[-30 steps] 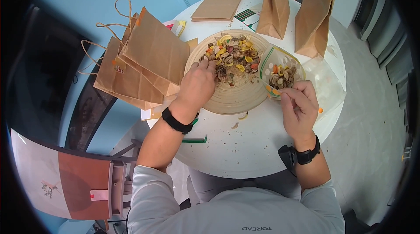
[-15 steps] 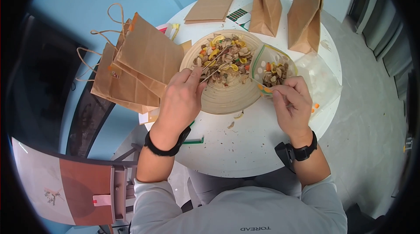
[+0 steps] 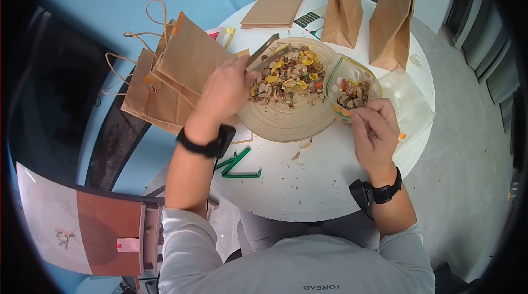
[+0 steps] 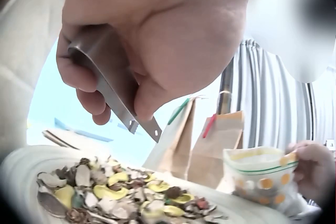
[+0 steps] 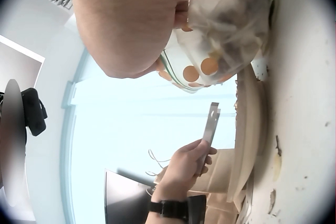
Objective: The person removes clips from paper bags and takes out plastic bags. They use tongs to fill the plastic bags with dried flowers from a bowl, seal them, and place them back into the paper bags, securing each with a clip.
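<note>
My left hand grips metal tongs above the left edge of a round plate. The arms of the tongs stand close together, with nothing showing between their tips. On the plate lies a heap of dried potpourri, with yellow, orange and brown pieces. At the plate's right side my right hand pinches the near rim of a clear zip bag with orange and white dots. The bag's mouth is spread, and similar dried pieces lie inside.
Brown paper bags lean at the left, and two upright ones with coloured clips stand at the back right. One paper bag lies flat at the back. Green clips and crumbs lie near the front edge. A translucent sheet lies at right.
My left hand reached to the heap, and its tongs showed spread over it half a second ago. It has since lifted away leftward, tongs nearly closed. My right hand keeps its hold on the bag.
</note>
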A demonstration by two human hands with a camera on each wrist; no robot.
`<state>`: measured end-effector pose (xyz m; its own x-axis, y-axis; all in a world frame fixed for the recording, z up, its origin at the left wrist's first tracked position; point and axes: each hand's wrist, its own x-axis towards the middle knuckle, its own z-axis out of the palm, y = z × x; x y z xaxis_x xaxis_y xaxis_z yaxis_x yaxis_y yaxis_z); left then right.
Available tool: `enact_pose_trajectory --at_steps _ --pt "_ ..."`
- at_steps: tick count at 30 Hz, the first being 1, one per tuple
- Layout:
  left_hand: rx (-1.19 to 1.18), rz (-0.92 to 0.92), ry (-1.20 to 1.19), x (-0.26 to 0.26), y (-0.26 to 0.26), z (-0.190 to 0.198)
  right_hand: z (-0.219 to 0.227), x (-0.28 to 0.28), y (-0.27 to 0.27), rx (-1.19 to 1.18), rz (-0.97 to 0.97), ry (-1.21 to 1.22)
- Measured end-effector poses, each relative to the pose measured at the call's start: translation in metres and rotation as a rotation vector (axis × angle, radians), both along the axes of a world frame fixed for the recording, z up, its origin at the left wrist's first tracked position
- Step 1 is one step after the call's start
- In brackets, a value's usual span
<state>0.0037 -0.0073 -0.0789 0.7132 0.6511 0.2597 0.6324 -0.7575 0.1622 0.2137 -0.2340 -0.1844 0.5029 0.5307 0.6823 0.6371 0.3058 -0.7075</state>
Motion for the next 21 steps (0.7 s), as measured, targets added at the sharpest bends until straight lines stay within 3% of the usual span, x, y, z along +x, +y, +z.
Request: enact_pose_trajectory --at_steps 6,13,16,21 --pt "-0.126 0.173 0.151 0.023 0.054 -0.037 -0.002 -0.001 0.000 -0.005 -0.001 0.028" --pt "-0.147 0.101 0.297 0.016 0.017 -0.026 -0.001 0.000 0.000 -0.010 0.010 0.026" --pt "-0.175 0.088 0.242 0.005 0.005 -0.013 -0.001 0.000 0.000 0.000 0.010 0.024" --pt "-0.014 0.003 0.087 0.042 0.015 -0.017 0.000 -0.001 0.000 -0.016 0.006 0.007"
